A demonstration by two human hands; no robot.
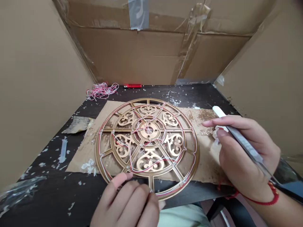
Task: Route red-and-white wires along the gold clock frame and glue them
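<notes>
A round gold metal frame [150,152] with spokes and scrollwork lies on a brown cardboard sheet [80,154]. Red and white wires [153,164] run around its rings and gather at the hub. My left hand [127,201] is closed at the frame's near edge, thumb and fingers on the rim. To the right of the frame, my right hand [248,154] is closed around slim grey metal tweezers [243,142], their white rounded end up and their narrow end toward my wrist. Something whitish shows under the right fingers, partly hidden.
A tangle of red and white wire [101,91] and a red lighter-like object [132,85] lie at the back. White scraps dot the dark table [90,195]. A clear plastic piece [63,150] and a paper scrap [77,125] lie left. Cardboard walls [132,56] enclose the back and sides.
</notes>
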